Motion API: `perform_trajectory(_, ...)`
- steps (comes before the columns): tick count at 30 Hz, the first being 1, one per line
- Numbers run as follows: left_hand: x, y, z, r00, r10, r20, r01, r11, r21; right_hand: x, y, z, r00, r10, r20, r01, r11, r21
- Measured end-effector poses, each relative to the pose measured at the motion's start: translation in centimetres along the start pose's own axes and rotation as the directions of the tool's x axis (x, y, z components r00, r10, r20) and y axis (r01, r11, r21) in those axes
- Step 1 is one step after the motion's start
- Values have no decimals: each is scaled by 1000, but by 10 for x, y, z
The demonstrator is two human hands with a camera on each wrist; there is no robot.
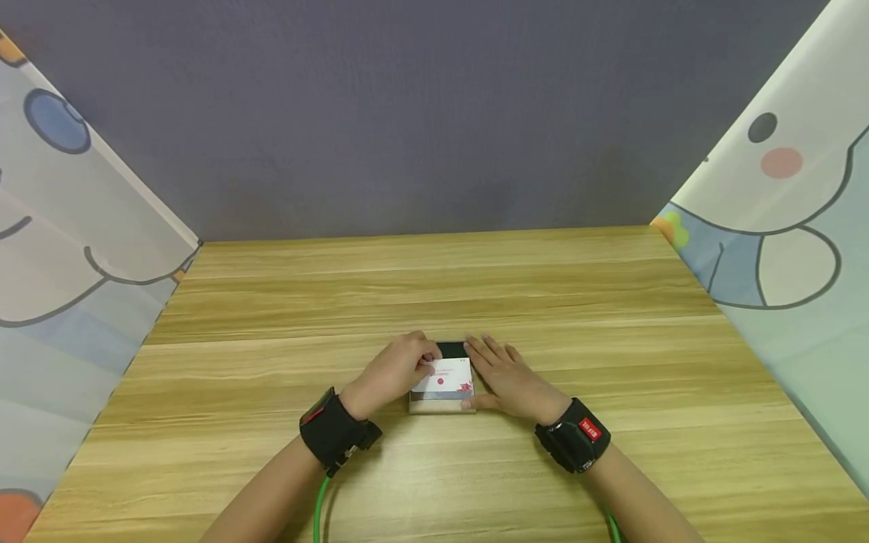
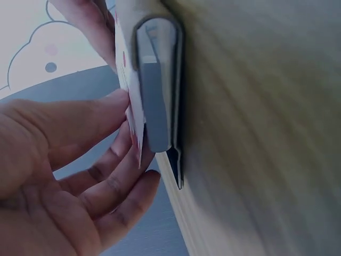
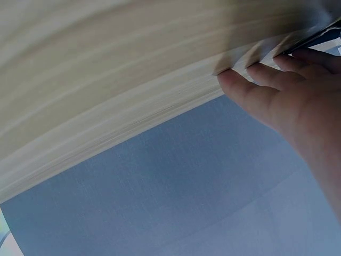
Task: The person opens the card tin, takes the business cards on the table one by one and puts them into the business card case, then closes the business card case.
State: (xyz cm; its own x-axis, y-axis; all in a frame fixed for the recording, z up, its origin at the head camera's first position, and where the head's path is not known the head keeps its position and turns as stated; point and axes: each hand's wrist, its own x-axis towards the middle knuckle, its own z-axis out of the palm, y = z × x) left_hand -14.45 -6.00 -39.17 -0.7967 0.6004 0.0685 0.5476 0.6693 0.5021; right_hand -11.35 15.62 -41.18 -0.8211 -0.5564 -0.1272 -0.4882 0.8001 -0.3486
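Note:
A white card [image 1: 453,371] with red print lies over a flat silver-and-black card case [image 1: 441,407] in the middle of the table. My left hand [image 1: 394,373] pinches the card at its left side. In the left wrist view the thumb presses on the face of the card [image 2: 129,80], the fingers are behind its edge, and the card stands slightly off the case [image 2: 155,106]. Along the case's right side lies my right hand [image 1: 512,386], its thumb at the lower right corner. Its fingers [image 3: 256,98] are stretched out, with several fingertips down on the table.
The wood-grain table [image 1: 434,294] runs back to a dark grey panel [image 1: 434,121]. Printed cartoon curtains [image 1: 81,249] hang at both sides. Black straps sit on both wrists, and a green cable [image 1: 319,505] trails from the left one.

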Motion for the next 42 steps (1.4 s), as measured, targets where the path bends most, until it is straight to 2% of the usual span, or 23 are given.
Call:
perform_trajectory(7, -6, -1, 1, 996, 58, 73, -57, 998, -11, 0, 0, -1, 1000, -2, -2, 2, 1000, -10)
perform_trajectory(11, -9, 0, 1, 992, 71, 106, -74, 997, 21, -1, 0, -1, 1000, -5, 5, 5, 1000, -5)
perform_trajectory(16, -11, 1, 2, 989, 108, 103, -120, 986, 112, 0, 0, 0, 1000, -7, 3, 7, 1000, -4)
perform_trajectory(20, -13, -1, 4, 987, 133, 87, -143, 983, 118, 0, 1, 0, 1000, 3, 7, -3, 1000, -12)
perform_trajectory(24, -17, -3, 3, 992, 96, 77, -101, 993, 66, 0, 0, -1, 1000, 2, 9, -2, 1000, -8)
perform_trajectory(28, -20, -6, -3, 1000, -3, 20, 2, 1000, 23, 0, -1, -1, 1000, -5, 3, 5, 1000, 0)
perform_trajectory(32, -21, -14, -7, 996, -80, -43, 82, 996, 42, 1, -2, -2, 1000, -4, -5, 4, 1000, 7)
perform_trajectory(34, -22, -18, -7, 995, -81, -54, 85, 994, 68, 1, -3, -2, 1000, -1, -8, 1, 1000, 12)
perform_trajectory(38, -22, -24, -6, 997, -68, -32, 71, 993, 93, 2, -4, -2, 1000, 0, -17, 1, 1000, 15)
perform_trajectory(42, -19, -24, -6, 997, -78, -2, 78, 994, 72, 3, -5, -2, 999, -4, -33, 5, 1000, 14)
